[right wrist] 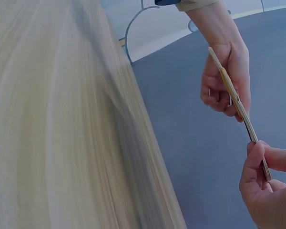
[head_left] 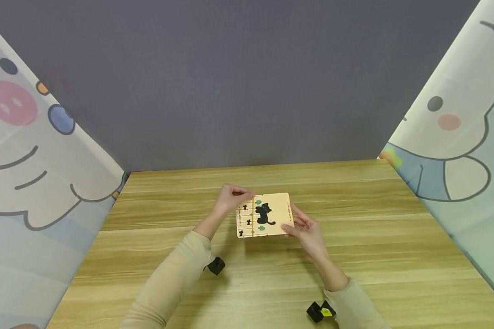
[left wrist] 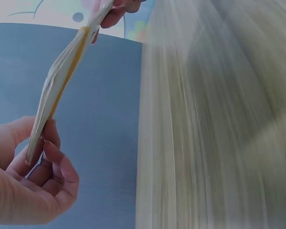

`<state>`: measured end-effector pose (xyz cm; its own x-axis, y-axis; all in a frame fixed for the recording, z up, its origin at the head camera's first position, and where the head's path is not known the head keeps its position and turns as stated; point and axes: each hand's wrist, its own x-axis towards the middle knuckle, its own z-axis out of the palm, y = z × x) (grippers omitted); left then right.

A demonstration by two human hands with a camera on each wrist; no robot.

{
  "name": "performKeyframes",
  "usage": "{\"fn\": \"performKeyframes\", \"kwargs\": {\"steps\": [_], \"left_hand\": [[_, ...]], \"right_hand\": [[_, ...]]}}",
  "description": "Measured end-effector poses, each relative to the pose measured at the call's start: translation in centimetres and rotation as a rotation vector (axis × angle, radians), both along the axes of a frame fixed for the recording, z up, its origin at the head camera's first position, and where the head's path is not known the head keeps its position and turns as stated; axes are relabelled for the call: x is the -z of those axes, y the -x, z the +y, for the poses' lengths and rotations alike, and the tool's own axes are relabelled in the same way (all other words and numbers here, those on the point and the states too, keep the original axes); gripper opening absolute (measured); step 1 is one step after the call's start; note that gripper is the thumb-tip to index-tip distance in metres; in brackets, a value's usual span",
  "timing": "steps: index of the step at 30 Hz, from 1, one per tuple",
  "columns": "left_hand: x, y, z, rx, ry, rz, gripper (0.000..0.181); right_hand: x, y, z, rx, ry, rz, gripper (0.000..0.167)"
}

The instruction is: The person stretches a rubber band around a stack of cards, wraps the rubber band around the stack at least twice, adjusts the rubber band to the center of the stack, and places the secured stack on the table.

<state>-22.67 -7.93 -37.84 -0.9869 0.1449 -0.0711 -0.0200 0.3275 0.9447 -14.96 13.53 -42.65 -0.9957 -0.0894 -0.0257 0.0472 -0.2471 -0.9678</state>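
A thin cream booklet (head_left: 277, 208), with a black cat and small green shapes on its face, is held above the table between both hands. A yellow band (head_left: 253, 219) runs across its left part. My left hand (head_left: 230, 197) pinches the upper left edge, its fingertips close to the end of the band. At the right side, my right hand (head_left: 310, 234) grips the lower corner, thumb on the face and fingers behind. Edge on in the left wrist view, the booklet (left wrist: 57, 81) shows layered sheets that spread slightly. The right wrist view shows its thin edge (right wrist: 245, 119).
A wood-grain table (head_left: 181, 192) lies below, with a grey panel (head_left: 247, 91) behind it. Cartoon-printed cloths (head_left: 453, 91) hang at both sides. Black blocks (head_left: 216, 265) show beside each forearm.
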Motion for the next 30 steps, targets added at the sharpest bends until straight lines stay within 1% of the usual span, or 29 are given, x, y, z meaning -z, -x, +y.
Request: {"fn": "performKeyframes", "kwargs": {"steps": [4,7,11,16,19,21,24,26,30], "left_hand": [[-0.1,-0.2,0.3,0.007,0.024,-0.015,0.019],[-0.1,-0.3,0.5,0.034,0.039,-0.021,0.02],[0.0,-0.4,0.7,0.067,0.037,-0.026,0.02],[-0.1,-0.3,0.7,0.084,0.039,-0.011,0.022],[-0.4,-0.3,0.5,0.093,0.053,0.019,0.022],[-0.7,-0.3,0.4,0.084,0.059,0.031,0.021],[-1.2,-0.2,0.2,0.059,0.07,0.069,0.021],[-1.4,-0.2,0.1,0.046,0.073,0.104,0.02],[-2.0,-0.4,-0.1,0.029,0.091,0.204,0.018]], "right_hand": [[0.1,-0.1,-0.2,-0.008,-0.011,0.003,0.067],[0.1,-0.2,-0.3,-0.01,-0.015,0.001,0.067],[0.1,-0.4,-0.5,-0.035,-0.019,-0.004,0.067],[0.1,-0.4,-0.4,-0.037,-0.003,-0.028,0.068],[0.0,-0.3,-0.4,-0.032,0.005,-0.036,0.068],[0.0,-0.3,-0.4,-0.025,0.011,-0.039,0.068],[0.0,-0.2,-0.4,-0.005,0.029,-0.047,0.068],[0.0,-0.1,-0.4,0.005,0.042,-0.052,0.068],[0.1,-0.1,-0.4,0.013,0.073,-0.058,0.069]]}}
